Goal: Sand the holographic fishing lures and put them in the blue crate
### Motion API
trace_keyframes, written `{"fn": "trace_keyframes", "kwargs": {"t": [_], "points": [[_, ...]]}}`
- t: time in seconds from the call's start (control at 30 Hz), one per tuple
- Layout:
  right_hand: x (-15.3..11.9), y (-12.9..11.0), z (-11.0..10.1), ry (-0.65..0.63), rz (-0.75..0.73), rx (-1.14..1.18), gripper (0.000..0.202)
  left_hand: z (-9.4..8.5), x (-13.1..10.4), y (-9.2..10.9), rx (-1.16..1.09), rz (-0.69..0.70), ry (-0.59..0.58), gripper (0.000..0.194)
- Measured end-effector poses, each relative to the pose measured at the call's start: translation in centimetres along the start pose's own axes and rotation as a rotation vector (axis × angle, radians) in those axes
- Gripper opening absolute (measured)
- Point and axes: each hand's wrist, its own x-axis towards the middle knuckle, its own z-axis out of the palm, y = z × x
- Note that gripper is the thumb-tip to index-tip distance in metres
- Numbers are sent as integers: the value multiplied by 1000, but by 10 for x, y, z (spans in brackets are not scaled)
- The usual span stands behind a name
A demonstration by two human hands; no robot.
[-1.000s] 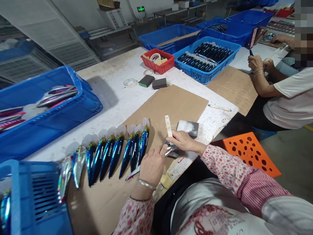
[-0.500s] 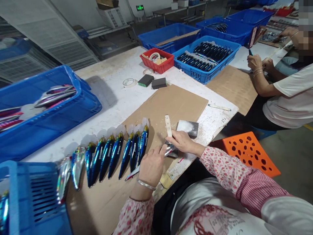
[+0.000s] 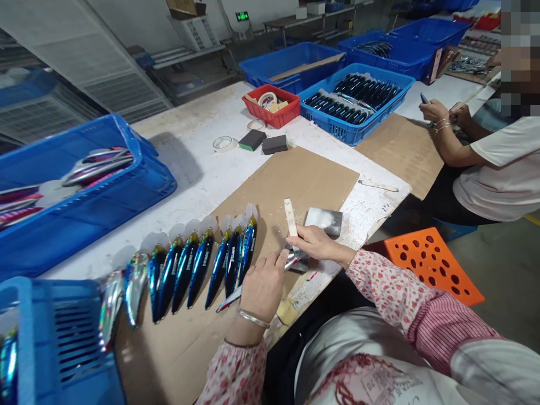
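Note:
Beneath my left hand [image 3: 262, 287] a silvery fishing lure [image 3: 230, 299] is gripped, its tail sticking out to the left and its head toward my other hand. My right hand [image 3: 314, 243] is closed round a pale flat wooden stick [image 3: 289, 214], whose lower end meets the head of the lure. Part of a dark block lies under the lure's head. Another sanding block [image 3: 324, 221], grey with a whitish top, lies just beyond my right hand. To the left, several blue-black lures [image 3: 196, 267] with clear lips lie in a row on the cardboard [image 3: 291, 174].
Blue crates with lures stand at the left [image 3: 152, 185] and front left [image 3: 63, 284]. Farther back are two dark sanding blocks [image 3: 275, 144], a tape roll [image 3: 224, 144], a red basket [image 3: 295, 108] and a blue crate [image 3: 354, 138]. A co-worker [image 3: 468, 149] sits right, near an orange stool [image 3: 434, 264].
My right hand and the stick have shifted only slightly at the lure's head. My left hand keeps its place. The co-worker's hands have moved a little to the left.

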Motion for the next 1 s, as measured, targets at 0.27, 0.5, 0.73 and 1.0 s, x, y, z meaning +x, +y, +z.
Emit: {"fn": "trace_keyframes", "kwargs": {"t": [0.27, 0.5, 0.73, 1.0], "points": [[1, 5, 10, 92, -39, -106, 19, -2, 1, 0, -29, -11, 4, 49], [-1, 15, 20, 366, -87, 357, 28, 0, -1, 0, -100, -26, 49, 46], [-7, 16, 3, 755, -25, 1037, 35, 12, -19, -12, -872, -101, 174, 40], [-27, 13, 2, 650, -43, 1066, 31, 24, -31, -8, -1835, -189, -130, 62]]}}
